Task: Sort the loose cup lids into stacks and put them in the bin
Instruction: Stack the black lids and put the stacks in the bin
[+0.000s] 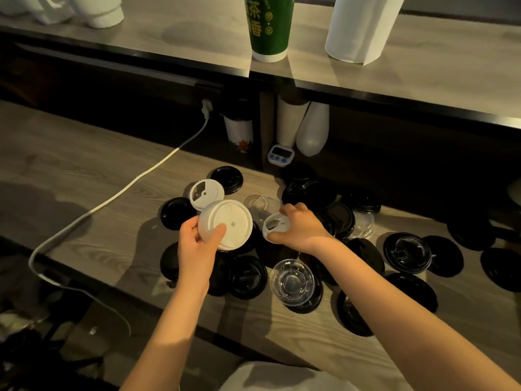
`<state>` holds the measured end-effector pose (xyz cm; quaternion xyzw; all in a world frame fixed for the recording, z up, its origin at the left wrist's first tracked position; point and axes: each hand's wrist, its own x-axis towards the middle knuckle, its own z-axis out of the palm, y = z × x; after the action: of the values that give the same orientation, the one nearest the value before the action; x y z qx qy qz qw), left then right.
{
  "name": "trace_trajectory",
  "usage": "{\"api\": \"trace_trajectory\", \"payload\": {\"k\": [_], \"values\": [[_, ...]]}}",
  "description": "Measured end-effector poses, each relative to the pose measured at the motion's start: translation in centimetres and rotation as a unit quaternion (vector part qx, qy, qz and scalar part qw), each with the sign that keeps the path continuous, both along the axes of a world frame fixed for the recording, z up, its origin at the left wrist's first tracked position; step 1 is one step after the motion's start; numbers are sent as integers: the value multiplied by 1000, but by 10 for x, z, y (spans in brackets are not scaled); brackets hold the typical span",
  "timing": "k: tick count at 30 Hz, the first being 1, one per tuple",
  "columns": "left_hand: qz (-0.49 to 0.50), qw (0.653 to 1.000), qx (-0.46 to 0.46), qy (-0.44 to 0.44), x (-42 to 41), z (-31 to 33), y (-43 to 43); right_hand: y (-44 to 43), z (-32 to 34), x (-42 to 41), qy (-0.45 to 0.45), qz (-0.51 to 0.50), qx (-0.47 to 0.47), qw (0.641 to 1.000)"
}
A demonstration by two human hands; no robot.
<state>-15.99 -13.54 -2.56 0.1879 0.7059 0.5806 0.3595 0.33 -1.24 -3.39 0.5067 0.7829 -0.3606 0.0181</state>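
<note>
A person's left hand (197,244) grips a white lid (225,224), fingers curled round its rim, while the right hand (298,227) pinches a smaller white lid (275,225) above scattered black lids (248,277) on the counter (84,170).

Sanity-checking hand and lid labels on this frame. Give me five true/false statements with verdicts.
1. The left hand holds a large white lid. True.
2. The right hand is empty. False: its grip is pinched on a smaller white lid.
3. Most of the loose lids are white. False: most are black lids.
4. A clear lid lies on top of black ones. True.
5. The green cup stands among the loose lids. False: it stands on the upper shelf, above them.
</note>
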Motion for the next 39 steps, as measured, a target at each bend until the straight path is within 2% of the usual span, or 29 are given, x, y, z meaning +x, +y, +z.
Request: {"api": "trace_trajectory", "payload": {"k": [3, 6, 9, 12, 19, 23, 26, 30, 33, 36, 39], "values": [[-9, 1000, 4, -25, 11, 4, 2, -11, 12, 23, 96, -74, 21, 992], [-8, 993, 6, -117, 29, 8, 5, -29, 25, 43, 246, -138, 22, 959], [-26, 978, 17, -204, 53, 13, 6, -50, 33, 52, 343, -118, 16, 932], [-54, 961, 44, -266, 74, 17, 1, -68, 34, 53, 373, -79, 13, 924], [-73, 954, 31, -288, 86, 19, -11, -86, 33, 63, 346, -24, 71, 935], [-130, 949, 58, -281, 89, 28, -22, -89, 39, 70, 290, 41, 159, 943], [-164, 946, 78, -267, 87, 28, -26, -93, 42, 74, 275, 70, 211, 935], [-160, 949, 71, -262, 88, 28, -28, -95, 40, 73, 290, 47, 148, 944], [-126, 952, 63, -271, 83, 25, -31, -93, 33, 76, 268, 44, 106, 956], [-55, 966, 48, -247, 73, 21, -32, -91, 27, 83, 179, 39, 74, 980], [-13, 971, 39, -234, 63, 17, -33, -94, 13, 83, 6, 83, 84, 993]]}}
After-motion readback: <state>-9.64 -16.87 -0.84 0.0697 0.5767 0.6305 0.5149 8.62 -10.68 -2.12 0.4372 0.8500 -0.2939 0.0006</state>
